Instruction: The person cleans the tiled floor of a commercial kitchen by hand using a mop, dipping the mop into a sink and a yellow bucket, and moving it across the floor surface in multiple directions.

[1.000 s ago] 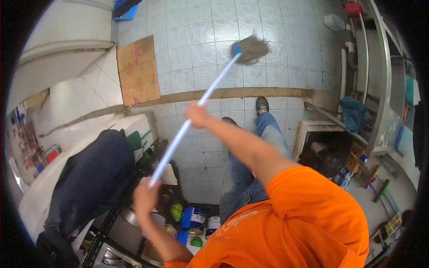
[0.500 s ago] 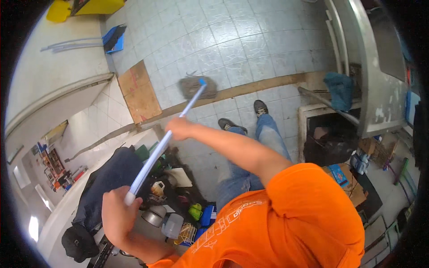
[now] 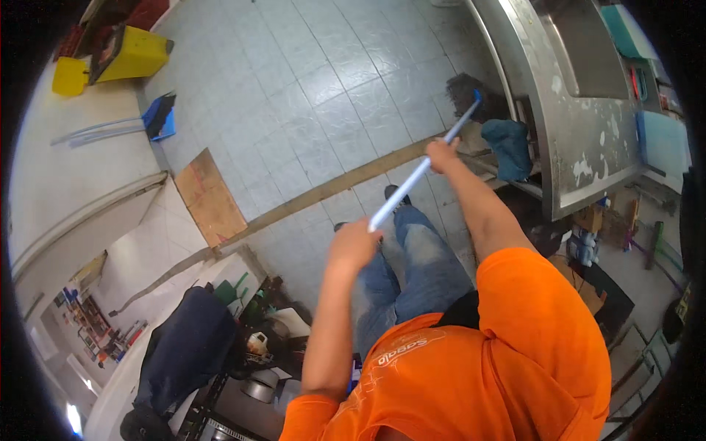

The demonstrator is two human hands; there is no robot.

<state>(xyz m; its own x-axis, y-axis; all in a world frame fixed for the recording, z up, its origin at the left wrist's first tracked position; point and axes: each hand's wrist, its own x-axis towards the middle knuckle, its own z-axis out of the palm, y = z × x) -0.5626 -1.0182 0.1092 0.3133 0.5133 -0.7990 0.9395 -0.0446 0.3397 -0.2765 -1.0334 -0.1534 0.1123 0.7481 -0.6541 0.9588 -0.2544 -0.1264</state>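
A mop point(image 3: 404, 189) with a pale blue pole slants away from me across the floor. My left hand point(image 3: 354, 246) is closed round the near end of the pole, in front of my legs. Farther along it, my right hand point(image 3: 442, 156) grips the pole with the arm stretched out. The dark stringy mop head point(image 3: 463, 95), joined by a blue socket, lies on the tiles at the far right, beside the metal sink unit's leg. A teal cloth point(image 3: 506, 149) hangs close to the mop head, just on the near side.
A steel sink point(image 3: 581, 140) rises on the right. At the left stand a blue dustpan point(image 3: 159, 117), a yellow bin point(image 3: 132, 55) and a brown cardboard sheet point(image 3: 209, 197) on the floor. Pots point(image 3: 259, 386) and dark clothing point(image 3: 184, 345) crowd the lower left. A raised strip point(image 3: 331, 187) crosses the floor.
Both hands have swung to the right with the mop. Its head has moved from the middle of the floor strip to beside the sink unit's leg.
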